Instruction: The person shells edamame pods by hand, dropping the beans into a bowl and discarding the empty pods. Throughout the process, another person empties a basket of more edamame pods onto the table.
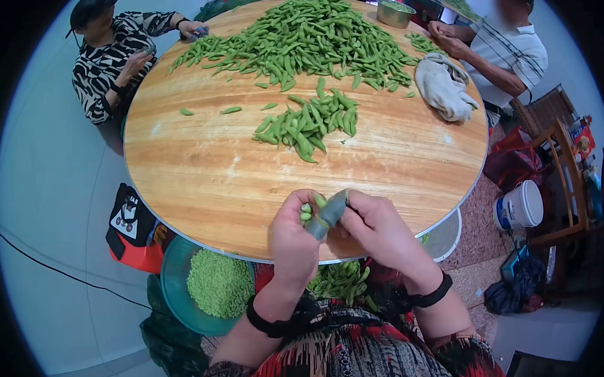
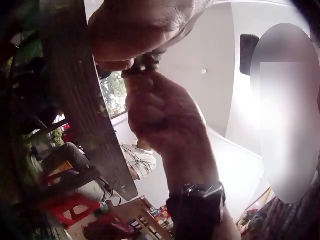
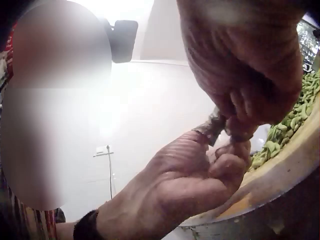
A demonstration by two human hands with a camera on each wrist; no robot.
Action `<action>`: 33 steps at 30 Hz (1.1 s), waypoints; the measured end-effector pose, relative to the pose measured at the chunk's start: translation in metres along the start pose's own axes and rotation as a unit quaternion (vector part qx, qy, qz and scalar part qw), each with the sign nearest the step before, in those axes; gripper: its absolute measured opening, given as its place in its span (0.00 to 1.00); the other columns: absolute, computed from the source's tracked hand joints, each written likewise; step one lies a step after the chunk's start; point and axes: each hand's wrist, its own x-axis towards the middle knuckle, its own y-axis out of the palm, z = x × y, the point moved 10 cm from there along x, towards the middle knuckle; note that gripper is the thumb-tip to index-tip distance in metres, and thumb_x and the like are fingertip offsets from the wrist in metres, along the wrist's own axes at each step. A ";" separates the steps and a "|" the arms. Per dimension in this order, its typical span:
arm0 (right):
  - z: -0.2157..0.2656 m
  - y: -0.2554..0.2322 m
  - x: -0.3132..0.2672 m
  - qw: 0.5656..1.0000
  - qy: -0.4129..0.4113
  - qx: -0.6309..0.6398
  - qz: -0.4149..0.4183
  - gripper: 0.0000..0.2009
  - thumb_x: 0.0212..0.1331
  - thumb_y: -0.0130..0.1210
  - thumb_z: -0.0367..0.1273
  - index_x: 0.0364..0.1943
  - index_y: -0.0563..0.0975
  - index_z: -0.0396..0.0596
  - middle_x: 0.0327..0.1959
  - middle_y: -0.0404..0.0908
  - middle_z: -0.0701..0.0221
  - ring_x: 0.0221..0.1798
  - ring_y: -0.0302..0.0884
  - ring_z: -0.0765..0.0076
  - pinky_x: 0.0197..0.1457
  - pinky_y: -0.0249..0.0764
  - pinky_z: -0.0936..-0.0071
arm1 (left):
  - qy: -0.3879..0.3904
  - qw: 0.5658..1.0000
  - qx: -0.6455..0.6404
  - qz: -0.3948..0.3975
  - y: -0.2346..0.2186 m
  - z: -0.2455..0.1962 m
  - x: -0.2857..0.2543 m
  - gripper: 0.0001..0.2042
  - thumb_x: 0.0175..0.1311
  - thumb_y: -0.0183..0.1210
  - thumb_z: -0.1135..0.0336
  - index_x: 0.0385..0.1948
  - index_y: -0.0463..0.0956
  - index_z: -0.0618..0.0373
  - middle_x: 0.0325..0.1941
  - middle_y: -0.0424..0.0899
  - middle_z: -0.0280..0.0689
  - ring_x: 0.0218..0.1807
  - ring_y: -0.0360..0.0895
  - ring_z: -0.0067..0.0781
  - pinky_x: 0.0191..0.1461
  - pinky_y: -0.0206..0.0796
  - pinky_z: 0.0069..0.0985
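Observation:
Both hands meet over the near edge of the round wooden table (image 1: 201, 172). The left hand (image 1: 294, 238), fingers curled, holds several shelled green beans (image 1: 306, 212) and an edamame pod (image 1: 319, 199). From the right, the right hand (image 1: 376, 226) pinches at the same pod, most of which the fingers hide. Grey-green coverings (image 1: 336, 204) show at the thumbs where the hands meet. In the right wrist view the left hand (image 3: 195, 175) and right hand (image 3: 245, 60) touch at the fingertips. A small heap of edamame pods (image 1: 313, 125) lies beyond the hands.
A large pile of pods (image 1: 310, 38) covers the table's far side, with a grey cloth (image 1: 443, 87) at right. Below the edge stand a green basin (image 1: 175, 279) of shelled beans and pods (image 1: 342, 280) at the lap. Two people sit across; a white bucket (image 1: 521, 205) stands right.

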 end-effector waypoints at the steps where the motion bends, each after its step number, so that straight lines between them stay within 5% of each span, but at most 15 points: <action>1: 0.000 0.002 0.004 1.000 -0.001 -0.001 0.002 0.09 0.58 0.49 0.32 0.31 0.73 0.39 0.19 0.75 0.60 0.21 0.73 0.60 0.26 0.68 0.67 | 0.001 1.000 -0.001 -0.002 0.000 -0.001 0.001 0.07 0.60 0.52 0.75 0.39 0.70 0.63 0.28 0.72 0.30 0.23 0.65 0.13 0.22 0.52 0.09; 6: -0.010 0.000 0.023 0.998 -0.004 -0.010 -0.058 0.08 0.55 0.51 0.31 0.29 0.73 0.39 0.18 0.73 0.53 0.23 0.72 0.45 0.27 0.68 0.62 | -0.035 0.993 -0.110 -0.020 -0.008 0.013 0.009 0.16 0.54 0.43 0.83 0.45 0.69 0.61 0.34 0.73 0.32 0.28 0.66 0.13 0.21 0.50 0.08; 9: 0.014 0.014 0.026 0.982 -0.047 -0.179 -0.047 0.09 0.55 0.52 0.32 0.27 0.72 0.39 0.19 0.74 0.52 0.25 0.73 0.44 0.28 0.68 0.58 | -0.011 0.992 -0.103 -0.075 -0.023 0.008 0.011 0.18 0.50 0.39 0.86 0.43 0.71 0.63 0.32 0.73 0.33 0.26 0.65 0.13 0.22 0.50 0.08; 14: 0.015 -0.001 0.085 0.963 -0.051 -0.266 -0.001 0.12 0.56 0.51 0.37 0.28 0.72 0.40 0.19 0.74 0.52 0.26 0.75 0.45 0.29 0.69 0.55 | 0.010 0.993 -0.101 -0.059 -0.036 -0.006 0.015 0.16 0.52 0.40 0.87 0.40 0.73 0.64 0.31 0.74 0.33 0.25 0.65 0.16 0.22 0.52 0.09; 16: 0.016 0.001 0.104 0.905 -0.077 -0.415 -0.053 0.12 0.56 0.49 0.37 0.28 0.73 0.40 0.20 0.76 0.53 0.27 0.76 0.47 0.30 0.71 0.56 | 0.002 0.994 -0.093 -0.058 -0.035 -0.006 0.014 0.17 0.51 0.40 0.88 0.40 0.73 0.64 0.32 0.74 0.33 0.25 0.65 0.17 0.23 0.53 0.09; 19: 0.004 0.013 0.115 0.890 -0.088 -0.448 -0.014 0.12 0.52 0.53 0.37 0.29 0.72 0.40 0.22 0.76 0.52 0.29 0.75 0.45 0.33 0.71 0.55 | -0.009 0.998 -0.043 -0.054 -0.030 -0.008 0.008 0.19 0.52 0.41 0.87 0.41 0.76 0.61 0.27 0.73 0.30 0.23 0.63 0.12 0.22 0.51 0.09; 22: 0.002 0.004 0.091 0.896 -0.091 -0.434 0.002 0.10 0.49 0.54 0.34 0.27 0.72 0.39 0.22 0.76 0.53 0.28 0.76 0.47 0.32 0.71 0.56 | -0.100 0.987 0.102 0.068 -0.011 0.007 -0.010 0.20 0.49 0.46 0.88 0.44 0.75 0.60 0.37 0.79 0.30 0.28 0.67 0.11 0.26 0.56 0.08; 23: 0.003 -0.002 0.082 0.903 -0.085 -0.420 -0.007 0.09 0.48 0.54 0.32 0.27 0.73 0.39 0.21 0.76 0.53 0.26 0.76 0.48 0.30 0.72 0.56 | -0.098 0.988 0.098 0.066 -0.012 0.004 -0.014 0.20 0.49 0.46 0.88 0.44 0.75 0.60 0.37 0.79 0.30 0.28 0.67 0.11 0.26 0.56 0.08; 25: 0.007 -0.022 0.066 0.921 -0.081 -0.378 -0.043 0.09 0.47 0.55 0.31 0.27 0.72 0.38 0.21 0.76 0.54 0.26 0.76 0.49 0.29 0.71 0.58 | -0.167 0.964 0.061 0.198 0.018 0.009 -0.031 0.19 0.52 0.49 0.85 0.46 0.75 0.58 0.37 0.79 0.28 0.26 0.67 0.09 0.26 0.56 0.08; 27: 0.015 -0.033 0.046 0.937 -0.072 -0.331 -0.082 0.08 0.47 0.56 0.30 0.26 0.72 0.38 0.21 0.76 0.54 0.25 0.76 0.50 0.28 0.71 0.60 | -0.162 0.970 0.057 0.174 0.019 0.011 -0.030 0.19 0.54 0.50 0.83 0.48 0.74 0.57 0.35 0.79 0.27 0.26 0.66 0.09 0.25 0.56 0.08; 29: 0.026 -0.036 0.024 0.965 -0.057 -0.242 -0.082 0.08 0.47 0.58 0.29 0.26 0.72 0.38 0.19 0.75 0.57 0.22 0.75 0.57 0.26 0.69 0.67 | -0.053 0.995 0.079 0.038 0.000 -0.010 -0.018 0.17 0.57 0.51 0.81 0.49 0.73 0.58 0.31 0.77 0.26 0.25 0.65 0.08 0.24 0.55 0.08; 33: 0.019 -0.003 -0.004 1.000 -0.023 -0.005 -0.005 0.09 0.55 0.56 0.30 0.33 0.72 0.37 0.21 0.74 0.72 0.25 0.70 0.78 0.30 0.68 0.79 | -0.125 0.981 -0.145 0.031 -0.006 0.013 -0.010 0.10 0.59 0.54 0.75 0.43 0.74 0.61 0.27 0.75 0.27 0.23 0.63 0.09 0.19 0.47 0.08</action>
